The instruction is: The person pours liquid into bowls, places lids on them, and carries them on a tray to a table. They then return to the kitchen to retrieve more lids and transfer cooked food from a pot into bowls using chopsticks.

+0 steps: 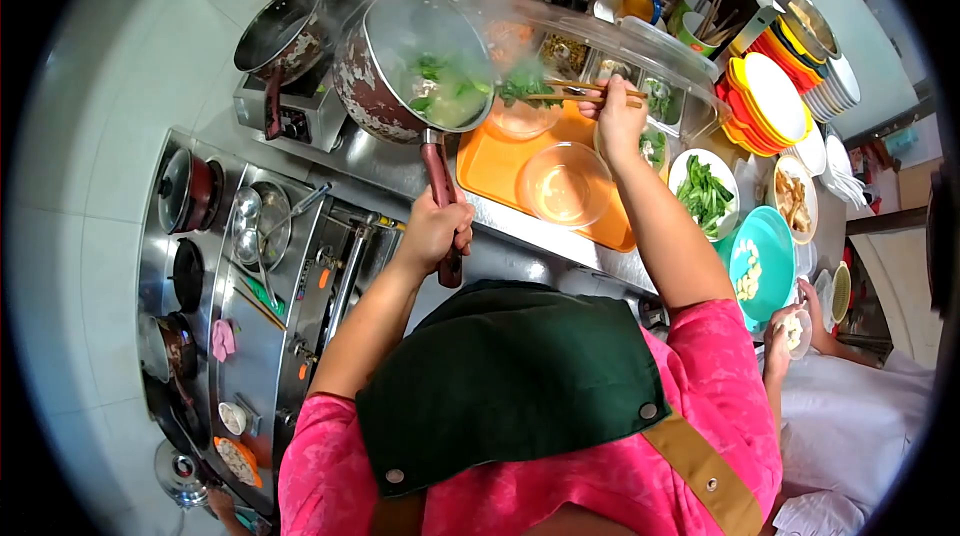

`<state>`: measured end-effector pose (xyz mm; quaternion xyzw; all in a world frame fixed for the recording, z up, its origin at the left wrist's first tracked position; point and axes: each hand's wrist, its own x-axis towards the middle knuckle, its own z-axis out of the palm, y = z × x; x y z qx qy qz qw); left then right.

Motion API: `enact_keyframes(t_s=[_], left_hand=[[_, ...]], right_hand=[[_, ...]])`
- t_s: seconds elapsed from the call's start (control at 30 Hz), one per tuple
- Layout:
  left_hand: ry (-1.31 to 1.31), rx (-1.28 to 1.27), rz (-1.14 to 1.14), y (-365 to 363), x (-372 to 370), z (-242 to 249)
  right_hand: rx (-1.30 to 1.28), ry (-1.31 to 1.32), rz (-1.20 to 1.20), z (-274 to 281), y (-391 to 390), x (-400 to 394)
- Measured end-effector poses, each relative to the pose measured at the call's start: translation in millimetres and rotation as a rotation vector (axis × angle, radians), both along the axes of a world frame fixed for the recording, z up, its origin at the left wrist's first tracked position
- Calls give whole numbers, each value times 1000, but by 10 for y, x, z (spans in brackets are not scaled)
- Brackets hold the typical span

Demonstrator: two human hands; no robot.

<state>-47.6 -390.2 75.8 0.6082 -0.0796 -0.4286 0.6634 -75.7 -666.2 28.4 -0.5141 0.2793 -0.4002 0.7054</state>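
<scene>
The left hand [436,228] is squeezing the saucepan [415,61] handle; the hot, full pan is probably feeling heavy. The right hand [618,116] is pinching chopsticks [575,90], lifting soft, floppy greens [527,88].

Open tray corner [480,168] left of the glass bowl [563,184]; tilted pot [410,66] overhead.

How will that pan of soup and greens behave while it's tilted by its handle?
The pan, held by the left hand at its long handle's end, probably feels front-heavy. The broth likely sloshes toward the lowered rim. The greens in the chopsticks look limp and slippery.
</scene>
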Motion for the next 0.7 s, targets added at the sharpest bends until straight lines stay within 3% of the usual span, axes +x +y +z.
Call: enact_keyframes(t_s=[0.1, 0.17, 0.23, 0.3, 0.37, 0.43, 0.5, 0.57, 0.7], left_hand=[[14, 13, 23, -31, -3, -30], [20, 41, 7, -44, -12, -36], [14, 48, 7, -48, -22, -43], [10, 57, -1, -48, -45, -46], [3, 76, -7, -61, -55, -23], [-18, 103, -8, -82, -76, -10], [-49, 117, -13, -84, -86, -8], [-47, 131, -10, -96, -94, 9], [-58, 145, 2, -98, -111, 8]], right_hand=[[-37, 152, 165, -204, -20, 119], [-31, 254, 225, 140, 73, 137], [-546, 442, 306, 476, -2, 207], [-883, 303, 135, 839, -42, 359], [-400, 102, 526, 1217, 191, 495], [-337, 57, 740, 1371, 486, 673], [-449, 109, 891, 1311, 729, 848], [-861, 363, 710, 1289, 852, 887], [-959, 498, 704, 1133, 807, 934]])
